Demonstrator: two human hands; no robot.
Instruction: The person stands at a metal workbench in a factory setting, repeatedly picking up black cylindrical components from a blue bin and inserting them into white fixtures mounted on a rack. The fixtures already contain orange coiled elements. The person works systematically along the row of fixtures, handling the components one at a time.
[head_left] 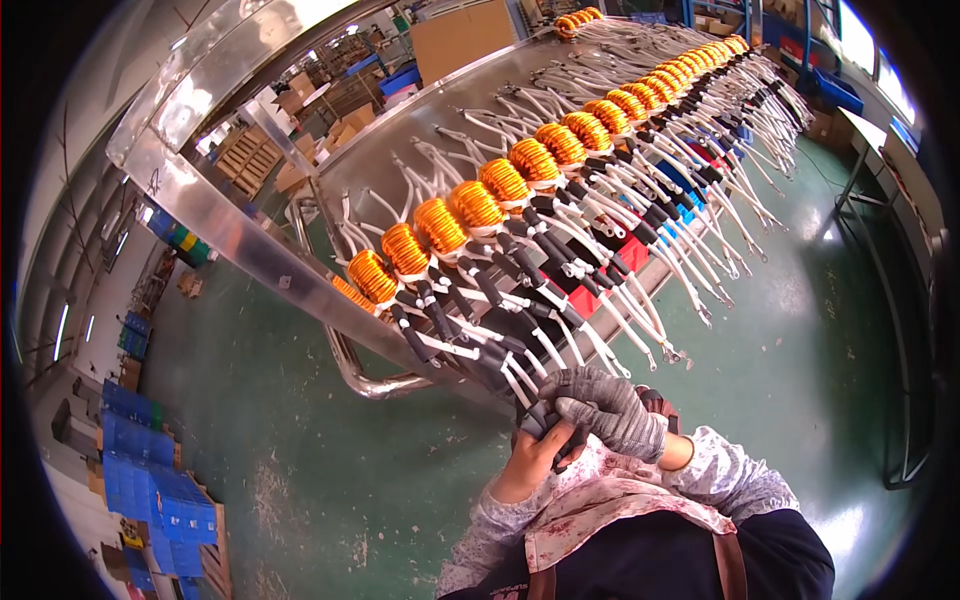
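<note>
Long rows of orange copper-wound coils [445, 225] lie on a metal cart, with white leads [640, 325] in black sleeves [430, 310] hanging over its near edge. At the cart's near end my hands are close together in front of my body. My left hand [530, 465], bare, is closed around a dark grey piece [540, 420] whose kind I cannot make out. My right hand [615, 412], in a grey knitted glove, is closed just beside it, against the lead ends. What its fingers hold is hidden. Behind the glove a dark brown object [658, 405] partly shows.
The cart's shiny metal frame [260, 240] rises on the left, with a bent tube handle [375, 385] low down. Red bins [590, 298] and blue ones sit below the leads. Stacked blue boxes [150, 490] stand at far left; a white-topped table [862, 130] stands at right.
</note>
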